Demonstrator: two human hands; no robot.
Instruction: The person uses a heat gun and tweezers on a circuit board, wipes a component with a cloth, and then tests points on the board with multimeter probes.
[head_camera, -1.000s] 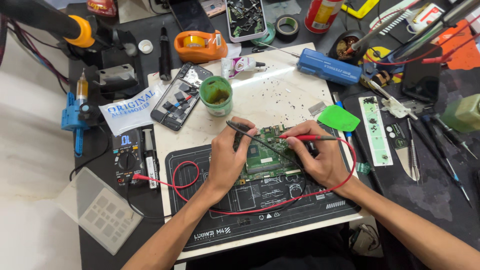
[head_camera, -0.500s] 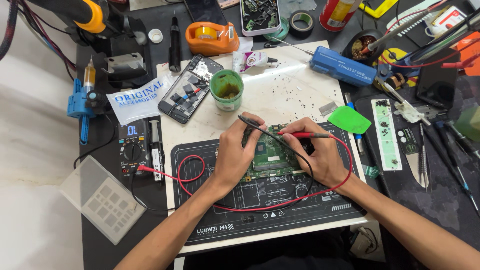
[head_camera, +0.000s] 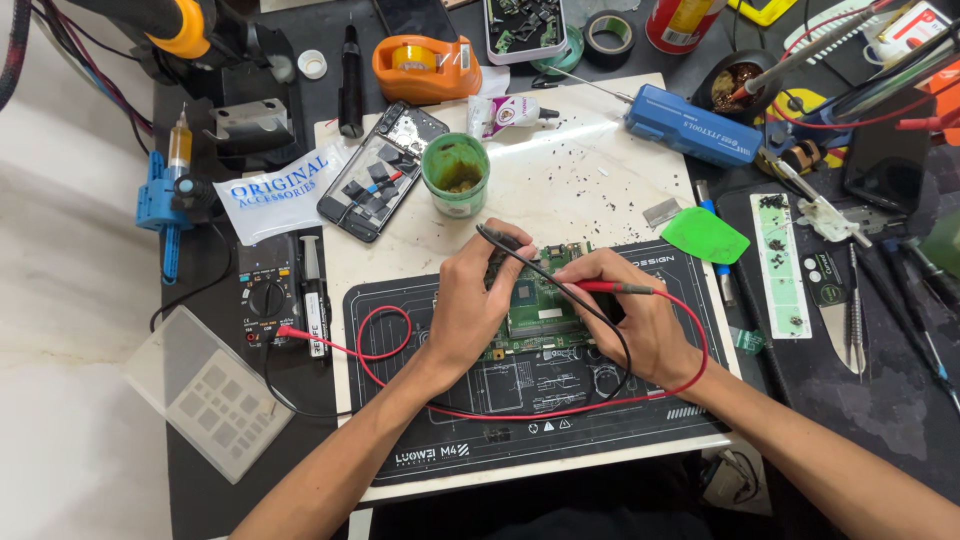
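Probes unchanged | left hand (head_camera: 470, 310), right hand (head_camera: 630, 320) still on circuit board (head_camera: 535, 300)

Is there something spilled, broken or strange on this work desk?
Yes. Small dark crumbs are scattered over the pale board above the hands. The phone beside the green cup lies open with its back off.

Circuit board (head_camera: 535, 305) lies on mat (head_camera: 420, 420), right of multimeter (head_camera: 268, 295).
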